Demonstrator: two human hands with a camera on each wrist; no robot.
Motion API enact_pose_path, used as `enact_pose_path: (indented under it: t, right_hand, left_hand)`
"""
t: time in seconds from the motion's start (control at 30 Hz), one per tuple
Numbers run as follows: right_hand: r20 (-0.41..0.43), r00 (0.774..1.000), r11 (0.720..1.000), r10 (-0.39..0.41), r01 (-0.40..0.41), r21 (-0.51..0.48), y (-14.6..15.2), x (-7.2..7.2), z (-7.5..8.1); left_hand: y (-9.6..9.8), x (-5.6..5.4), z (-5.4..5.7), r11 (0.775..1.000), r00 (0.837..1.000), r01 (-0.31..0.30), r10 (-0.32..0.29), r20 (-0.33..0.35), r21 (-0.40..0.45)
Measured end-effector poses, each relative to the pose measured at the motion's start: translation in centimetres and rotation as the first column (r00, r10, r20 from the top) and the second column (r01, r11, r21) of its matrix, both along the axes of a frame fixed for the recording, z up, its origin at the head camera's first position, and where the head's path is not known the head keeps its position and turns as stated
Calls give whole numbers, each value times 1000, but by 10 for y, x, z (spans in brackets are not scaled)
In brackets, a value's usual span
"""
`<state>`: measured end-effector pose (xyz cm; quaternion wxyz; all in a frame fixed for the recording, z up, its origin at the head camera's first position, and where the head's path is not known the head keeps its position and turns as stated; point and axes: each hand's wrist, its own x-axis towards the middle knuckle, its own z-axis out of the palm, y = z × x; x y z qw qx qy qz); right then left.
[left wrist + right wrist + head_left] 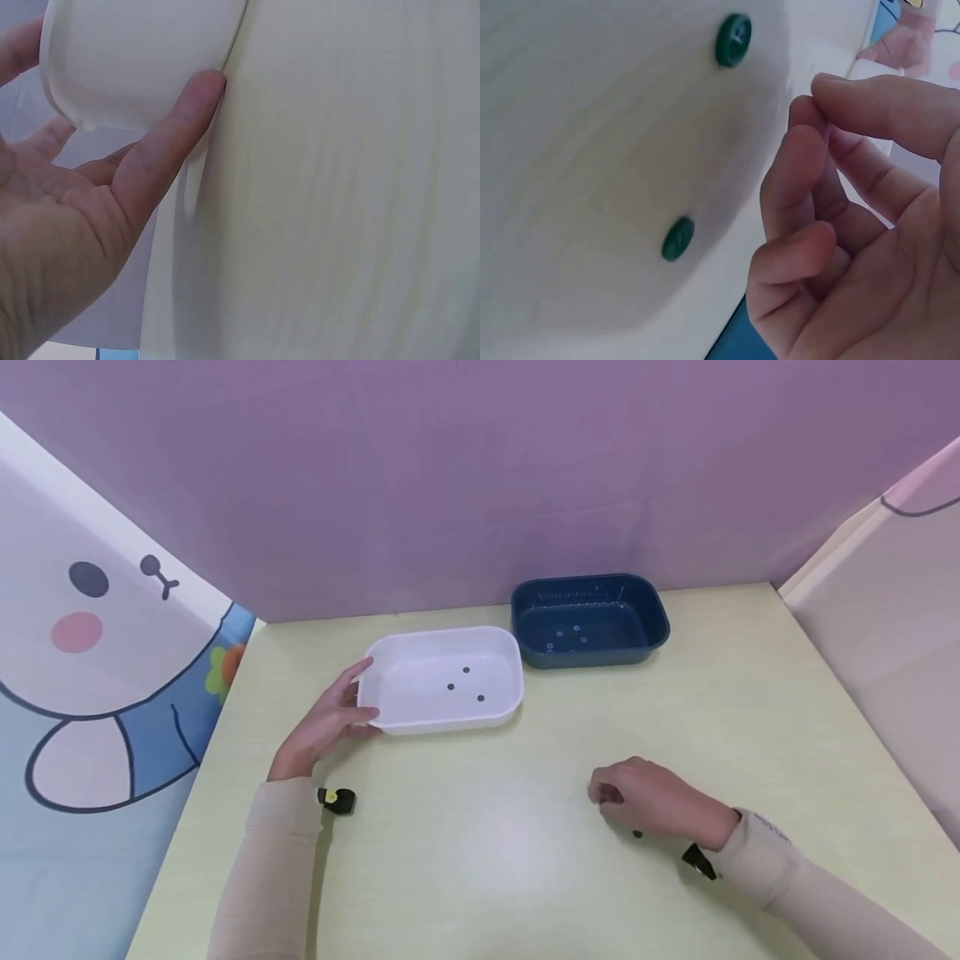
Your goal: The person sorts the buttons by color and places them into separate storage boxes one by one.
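1. The left grip [327, 720] pinches the left end of the white tray [408, 689].
2. The right grip [648, 797], right of the tray, has bent fingers, tips together.
3. Two green buttons [678, 238] lie right of the tray.
4. Three dark dots [451, 687] are inside the tray.
5. A blue tub [592, 657] sits just beside it, right and back.

Left sleeve [262, 881]: long, pale beige, lightly creased cloth, lower left of the head view
Left cuff [281, 800]: plain, with a nearly straight edge
Left wrist piece [343, 802]: small, black, blocky, yellow patch on its cuff side
Left hand [324, 727]: bare
Right sleeve [847, 906]: matching pale beige, lower right
Right cuff [757, 856]: wrinkled, dark edging, small dark marks above
Right wrist piece [699, 862]: small, black, angular
Right hand [660, 800]: bare
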<state>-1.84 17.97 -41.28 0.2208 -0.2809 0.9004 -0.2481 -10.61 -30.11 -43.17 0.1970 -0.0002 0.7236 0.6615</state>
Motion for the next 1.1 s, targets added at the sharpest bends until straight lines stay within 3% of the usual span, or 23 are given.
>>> enact_pose_path:
  t: [0.43, 0.7, 0.83, 1.1]
  right_hand:
    - [-12, 1000, 996, -19, 18, -86, -1, -8, 5]
    - [-2, 999, 996, -50, 50, -77, -3, -12, 7]
    - [8, 997, 991, -81, 81, -102, -6, -19, 12]
    - [-26, 988, 957, -152, 141, -252, -21, -43, 18]
  left_hand:
    - [-2, 1, 2, 1000, 1000, -21, 21, -1, -14]
    - [-3, 3, 4, 1000, 1000, -15, 16, 1, -14]
    - [-4, 3, 4, 1000, 1000, -16, 16, 2, -17]
    - [-6, 2, 3, 1000, 1000, -16, 16, -4, -11]
